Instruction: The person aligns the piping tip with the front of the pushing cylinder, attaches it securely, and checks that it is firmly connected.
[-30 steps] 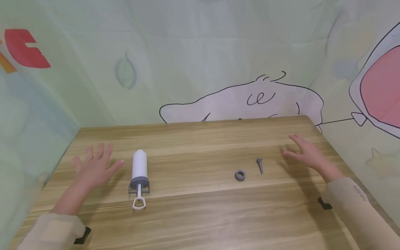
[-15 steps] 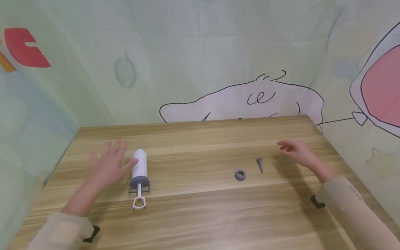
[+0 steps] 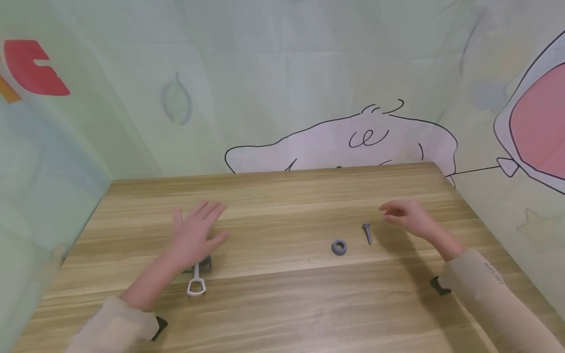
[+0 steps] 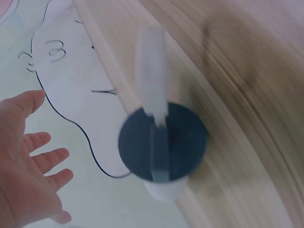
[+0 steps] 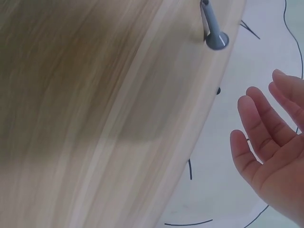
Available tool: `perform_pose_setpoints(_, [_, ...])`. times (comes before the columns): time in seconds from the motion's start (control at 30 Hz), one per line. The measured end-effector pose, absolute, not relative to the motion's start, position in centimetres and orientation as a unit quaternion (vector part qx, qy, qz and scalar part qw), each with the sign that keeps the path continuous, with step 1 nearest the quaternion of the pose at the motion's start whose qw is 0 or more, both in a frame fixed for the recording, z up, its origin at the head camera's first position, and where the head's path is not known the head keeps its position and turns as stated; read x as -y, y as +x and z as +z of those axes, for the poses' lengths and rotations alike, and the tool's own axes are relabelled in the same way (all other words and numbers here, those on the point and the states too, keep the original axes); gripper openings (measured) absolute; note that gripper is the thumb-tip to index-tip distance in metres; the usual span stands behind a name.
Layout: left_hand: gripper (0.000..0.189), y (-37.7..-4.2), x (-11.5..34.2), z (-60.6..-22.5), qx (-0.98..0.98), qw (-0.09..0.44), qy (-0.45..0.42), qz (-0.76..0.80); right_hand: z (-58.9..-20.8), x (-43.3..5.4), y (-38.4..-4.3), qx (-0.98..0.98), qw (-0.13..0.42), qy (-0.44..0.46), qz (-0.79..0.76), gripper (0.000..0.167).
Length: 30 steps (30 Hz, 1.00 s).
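My left hand hovers with spread, straight fingers over a white syringe-like press. Its barrel is hidden under the hand in the head view; the white loop handle shows below. The left wrist view gives the dark grey round collar and blurred plunger, with the hand's fingers apart from them. On the right, my right hand hangs over the table, fingers loosely bent and holding nothing. Nearest to it lies a thin grey tapered nozzle with a flared end. A grey ring sits left of that nozzle.
The pieces lie on a wood-grain table. Behind and beside it hangs a pale printed cloth with cartoon drawings, meeting the table's back edge. Black straps show at both sleeves.
My left hand has moved right, from beside the press to over it, covering the barrel. The right hand has moved left toward the nozzle, its fingers bending. The pieces have stayed put.
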State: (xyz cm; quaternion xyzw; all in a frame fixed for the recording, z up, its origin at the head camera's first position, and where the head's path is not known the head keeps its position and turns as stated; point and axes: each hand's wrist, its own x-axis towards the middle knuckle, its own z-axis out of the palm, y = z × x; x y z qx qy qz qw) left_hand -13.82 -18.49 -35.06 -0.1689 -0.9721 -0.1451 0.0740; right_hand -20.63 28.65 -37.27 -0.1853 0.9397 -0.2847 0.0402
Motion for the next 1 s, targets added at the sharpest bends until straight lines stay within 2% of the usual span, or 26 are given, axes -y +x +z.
perform_pose_setpoints(0.47, [0.059,-13.5,12.5,-35.4,0.953,0.076,-0.237,-0.173,-38.0,-27.1,-20.5,-0.935,0.047,-0.215,-0.28,0.023])
perform_pose_setpoints(1.0, [0.06,-13.0,6.4,-36.4,0.945,0.002,-0.274,-0.179,-39.4,-26.3,-20.8,-0.933,0.079,-0.215,-0.276,0.023])
